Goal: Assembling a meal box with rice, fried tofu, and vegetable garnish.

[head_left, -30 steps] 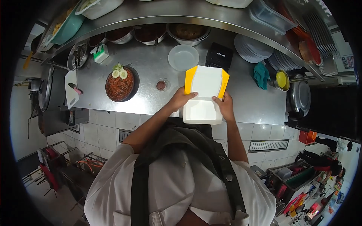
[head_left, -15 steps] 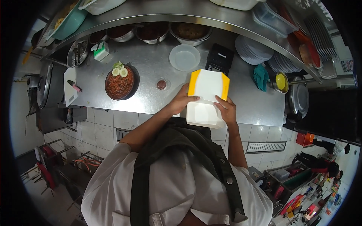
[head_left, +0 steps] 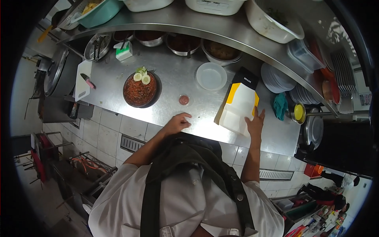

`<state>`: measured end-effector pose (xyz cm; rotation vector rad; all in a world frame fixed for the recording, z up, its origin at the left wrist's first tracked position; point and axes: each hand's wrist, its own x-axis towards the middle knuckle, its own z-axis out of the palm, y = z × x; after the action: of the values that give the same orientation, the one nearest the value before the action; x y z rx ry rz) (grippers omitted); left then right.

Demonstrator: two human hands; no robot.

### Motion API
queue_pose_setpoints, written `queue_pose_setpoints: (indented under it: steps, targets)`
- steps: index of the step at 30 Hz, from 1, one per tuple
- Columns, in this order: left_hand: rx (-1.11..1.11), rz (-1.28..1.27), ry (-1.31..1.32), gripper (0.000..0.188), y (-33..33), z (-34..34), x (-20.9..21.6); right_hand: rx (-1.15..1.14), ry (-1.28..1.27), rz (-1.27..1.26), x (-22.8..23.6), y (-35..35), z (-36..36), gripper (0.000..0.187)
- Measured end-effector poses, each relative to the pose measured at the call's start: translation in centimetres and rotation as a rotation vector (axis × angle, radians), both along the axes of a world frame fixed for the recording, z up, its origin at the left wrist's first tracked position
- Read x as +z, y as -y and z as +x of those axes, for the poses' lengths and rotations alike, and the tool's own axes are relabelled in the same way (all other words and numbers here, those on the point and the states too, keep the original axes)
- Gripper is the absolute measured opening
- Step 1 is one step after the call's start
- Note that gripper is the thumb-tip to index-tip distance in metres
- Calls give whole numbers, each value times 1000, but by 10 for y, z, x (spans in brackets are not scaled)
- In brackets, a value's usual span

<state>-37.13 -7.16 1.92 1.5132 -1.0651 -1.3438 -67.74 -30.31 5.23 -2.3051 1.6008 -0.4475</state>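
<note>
One white-and-yellow takeaway box [head_left: 238, 107] lies on the steel counter [head_left: 173, 79] under your right hand [head_left: 254, 122], whose spread fingers press its edge. Your left hand [head_left: 178, 121] rests loosely curled, empty, nearer the small sauce cup [head_left: 183, 99]. Steady the box flat before lifting.

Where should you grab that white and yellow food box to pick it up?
Probably by its two long side edges, coming from the near counter edge. The takeaway box lies closed and flat on the steel counter, too wide for a one-hand grip. The right hand already touches its right edge; the left hand rests apart on the counter and could take the yellow left side.
</note>
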Motion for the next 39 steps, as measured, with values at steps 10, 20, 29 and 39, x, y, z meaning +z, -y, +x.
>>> queue_pose_setpoints:
  steps: [10, 20, 29, 39]
  targets:
    - [587, 9, 23, 30, 2, 40, -26, 679, 361, 218, 9, -67, 209, 42]
    - [580, -94, -189, 18, 56, 58, -44, 982, 275, 440, 73, -49, 212, 42]
    - [720, -54, -60, 37, 42, 22, -54, 758, 675, -214, 330, 53, 245, 19]
    - [374, -222, -34, 26, 21, 38, -17, 551, -46, -252, 386, 174, 353, 33]
